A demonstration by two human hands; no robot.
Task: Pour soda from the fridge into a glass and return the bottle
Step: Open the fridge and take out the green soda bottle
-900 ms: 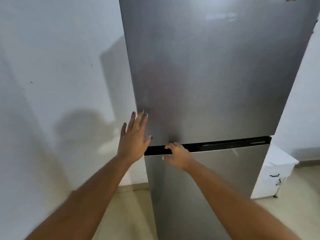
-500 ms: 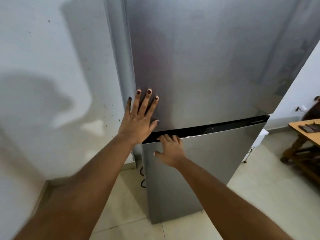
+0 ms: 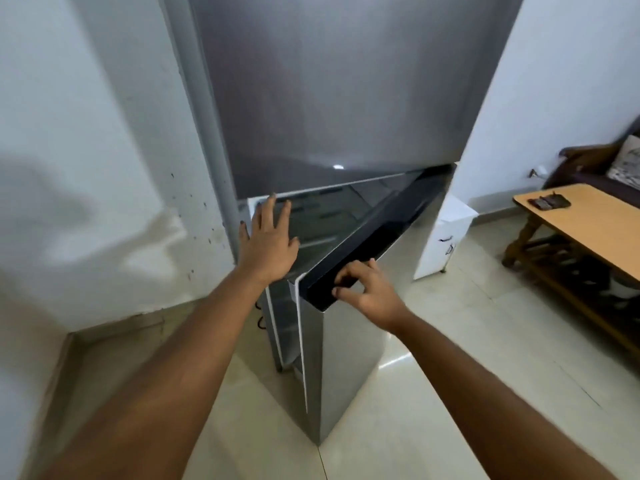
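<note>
A tall grey fridge (image 3: 346,98) fills the middle of the head view. Its lower door (image 3: 343,362) stands partly open, swung out toward me on a right-hand hinge. My right hand (image 3: 367,292) grips the black handle recess (image 3: 374,244) along the door's top edge, fingers curled into it. My left hand (image 3: 268,237) is spread flat, fingers apart, at the fridge's left front corner just under the upper door. A narrow strip of the white interior shows in the gap; no bottle or glass is in view.
A white wall (image 3: 86,150) runs close along the fridge's left side. A small white cabinet (image 3: 440,240) stands to the right of the fridge. A wooden table (image 3: 595,223) with a dark object (image 3: 549,202) on it and a sofa (image 3: 609,164) are at far right. The floor is pale tile (image 3: 433,393).
The lower fridge door has swung open toward me, pulled by my right hand on its top edge. My left hand stayed spread at the fridge's left corner. The view tilted down.
</note>
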